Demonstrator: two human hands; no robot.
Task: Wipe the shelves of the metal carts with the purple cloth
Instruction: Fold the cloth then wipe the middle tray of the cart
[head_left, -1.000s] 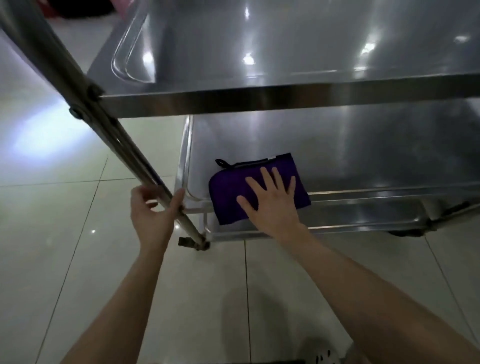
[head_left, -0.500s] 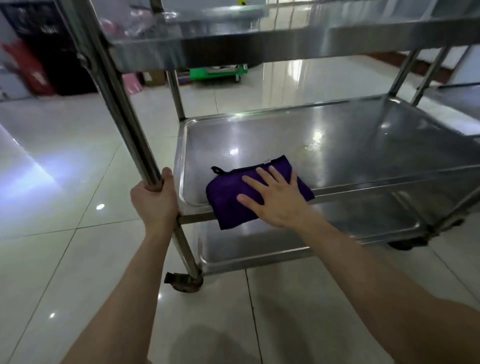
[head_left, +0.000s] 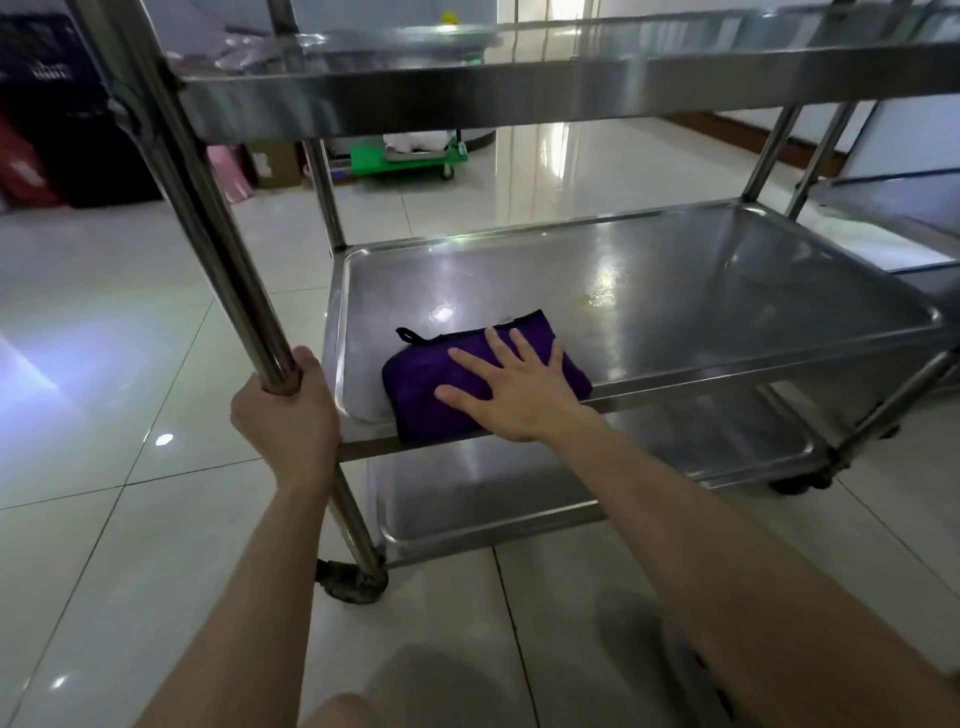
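Purple cloth (head_left: 415, 387) under right hand (head_left: 519, 400).

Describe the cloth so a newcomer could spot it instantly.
Find the three-shelf steel cart. On its middle shelf, near the front left corner, a folded purple cloth lies under the flat right hand. It is the only coloured, soft thing on that shelf.

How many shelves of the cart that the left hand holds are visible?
3: the top shelf overhead, the middle shelf under the purple cloth, the bottom shelf near the floor. None seems hidden.
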